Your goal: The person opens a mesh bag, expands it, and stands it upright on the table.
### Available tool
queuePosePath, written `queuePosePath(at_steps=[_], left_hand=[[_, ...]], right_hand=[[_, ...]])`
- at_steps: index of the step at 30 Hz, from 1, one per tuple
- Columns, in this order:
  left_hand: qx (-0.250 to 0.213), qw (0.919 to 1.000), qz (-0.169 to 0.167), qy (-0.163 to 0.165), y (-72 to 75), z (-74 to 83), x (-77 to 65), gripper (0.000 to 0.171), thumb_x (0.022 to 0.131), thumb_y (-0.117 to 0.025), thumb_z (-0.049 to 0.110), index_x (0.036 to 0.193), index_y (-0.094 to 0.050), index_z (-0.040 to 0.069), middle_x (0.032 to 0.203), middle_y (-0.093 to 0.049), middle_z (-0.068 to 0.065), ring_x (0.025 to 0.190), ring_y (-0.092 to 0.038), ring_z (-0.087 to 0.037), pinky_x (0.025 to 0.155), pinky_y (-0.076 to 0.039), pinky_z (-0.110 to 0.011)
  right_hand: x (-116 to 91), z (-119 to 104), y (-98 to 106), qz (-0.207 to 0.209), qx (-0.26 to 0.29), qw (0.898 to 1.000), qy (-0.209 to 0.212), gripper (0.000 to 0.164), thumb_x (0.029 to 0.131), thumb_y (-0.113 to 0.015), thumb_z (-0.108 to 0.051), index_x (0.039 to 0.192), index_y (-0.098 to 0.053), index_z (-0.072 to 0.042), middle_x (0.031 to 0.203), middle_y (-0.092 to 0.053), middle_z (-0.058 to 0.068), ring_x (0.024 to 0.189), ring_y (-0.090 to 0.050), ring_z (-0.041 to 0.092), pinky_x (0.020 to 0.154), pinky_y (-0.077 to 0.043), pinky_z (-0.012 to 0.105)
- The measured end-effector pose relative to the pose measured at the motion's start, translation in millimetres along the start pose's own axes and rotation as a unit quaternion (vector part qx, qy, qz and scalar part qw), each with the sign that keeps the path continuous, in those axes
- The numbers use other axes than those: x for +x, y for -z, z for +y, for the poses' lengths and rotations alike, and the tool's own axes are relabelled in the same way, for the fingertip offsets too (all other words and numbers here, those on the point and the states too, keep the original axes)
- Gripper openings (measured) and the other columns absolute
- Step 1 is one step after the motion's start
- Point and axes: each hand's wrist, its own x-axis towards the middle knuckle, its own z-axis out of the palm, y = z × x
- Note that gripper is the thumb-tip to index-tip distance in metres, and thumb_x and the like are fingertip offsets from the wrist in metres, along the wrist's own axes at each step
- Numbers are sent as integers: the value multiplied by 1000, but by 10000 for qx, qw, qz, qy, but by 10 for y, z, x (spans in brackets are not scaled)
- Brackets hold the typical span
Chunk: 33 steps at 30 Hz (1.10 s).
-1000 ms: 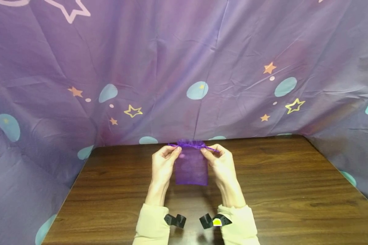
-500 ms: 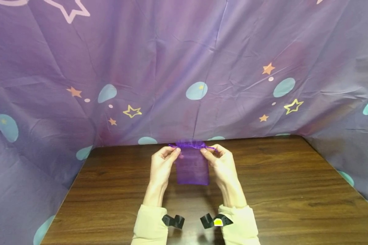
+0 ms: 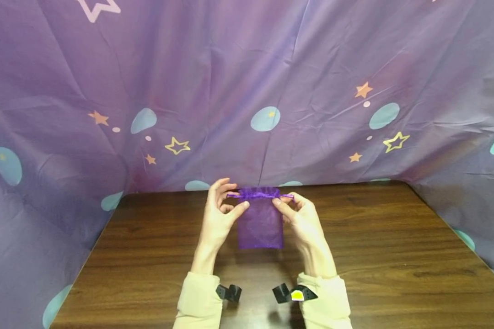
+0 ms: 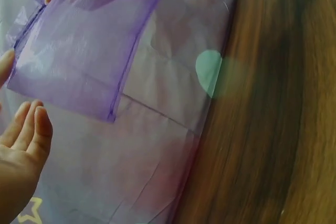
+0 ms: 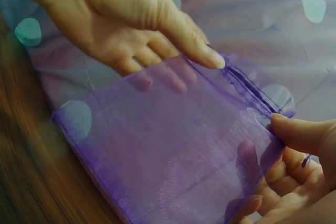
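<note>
The rectangular sheer purple fabric drawstring pouch [image 3: 260, 228] hangs between our right hand [image 3: 308, 220], pinching its far right corner, and our left hand [image 3: 217, 220], fingers spread; we should tension both sides evenly.

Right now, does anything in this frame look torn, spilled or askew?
Nothing stands out: the bag looks flat with no visible tear, its drawstring runs across near the top, and the table shows no spill.

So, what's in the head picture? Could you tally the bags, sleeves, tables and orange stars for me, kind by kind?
Bag: 1
Sleeves: 2
Table: 1
Orange stars: 4
Total: 8
</note>
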Motion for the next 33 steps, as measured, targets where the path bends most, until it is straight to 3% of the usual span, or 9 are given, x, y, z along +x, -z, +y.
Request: queuePosePath(at_steps=[5, 13, 17, 20, 23, 28, 30, 33], left_hand=[[780, 9960, -334, -286, 5, 41, -11, 53, 79, -79, 1, 127, -58, 5, 119, -63, -9, 96, -60, -25, 69, -48, -26], [1229, 9892, -759, -266, -43, 87, -28, 21, 83, -75, -2, 103, -69, -2, 97, -69, -15, 84, -63, -17, 74, -52, -32], [1434, 9864, -804, -39, -26, 59, -39, 13, 83, -76, 3, 96, -73, 3, 92, -71, -8, 78, -61, -15, 71, -50, -27], [1632, 9827, -871, 138, 8, 33, -43, 12, 84, -77, 11, 95, -74, 9, 90, -71, -1, 74, -61, -12, 67, -48, -25], [1814, 9776, -1053, 174, 31, 26, -48, 12, 85, -78, 17, 95, -75, 12, 88, -71, 3, 73, -60, -12, 66, -48, -27], [1925, 9710, -1414, 101, 40, 16, -49, 12, 85, -77, 19, 94, -75, 13, 88, -70, 5, 77, -60, -12, 68, -48, -29], [1927, 9700, -1479, 96, 38, 12, -46, 11, 85, -77, 19, 94, -75, 13, 88, -70, 4, 77, -60, -12, 68, -48, -29], [1917, 9694, -1524, 187, 28, 21, -43, 12, 85, -77, 20, 94, -75, 13, 86, -69, 4, 76, -59, -12, 66, -47, -27]], right_hand=[[4, 5, 41, -154, -143, 9998, -15, 22, 88, -65, 5, 78, -62, -14, 75, -60, -3, 65, -55, 9, 56, -46, 21], [-6, 10, 56, -493, -159, 9986, -115, 21, 90, -64, 2, 78, -59, -14, 72, -59, -3, 62, -56, 8, 51, -40, 18], [-12, 17, 56, -666, -141, 9976, -100, 17, 89, -65, 3, 83, -59, -13, 74, -61, -2, 65, -57, 10, 56, -42, 19], [-4, 24, 80, -775, -586, 9952, 69, 16, 88, -67, 2, 95, -58, -9, 82, -59, -2, 64, -53, 8, 55, -40, 20], [5, 13, 135, -1028, -1217, 9862, 458, 28, 87, -69, 2, 109, -54, -3, 90, -57, 3, 68, -55, 9, 54, -41, 21], [11, -36, 216, -1615, -2266, 9516, 1302, 33, 85, -73, -1, 114, -58, -2, 96, -61, 10, 87, -60, 17, 72, -49, 29], [7, -49, 227, -1801, -2602, 9381, 1409, 26, 85, -75, -6, 108, -63, -6, 97, -64, 8, 92, -59, 19, 78, -49, 31], [-19, -55, 231, -2050, -2742, 9322, 1173, 19, 86, -75, -11, 103, -66, -9, 98, -66, 6, 91, -61, 21, 77, -50, 32]])
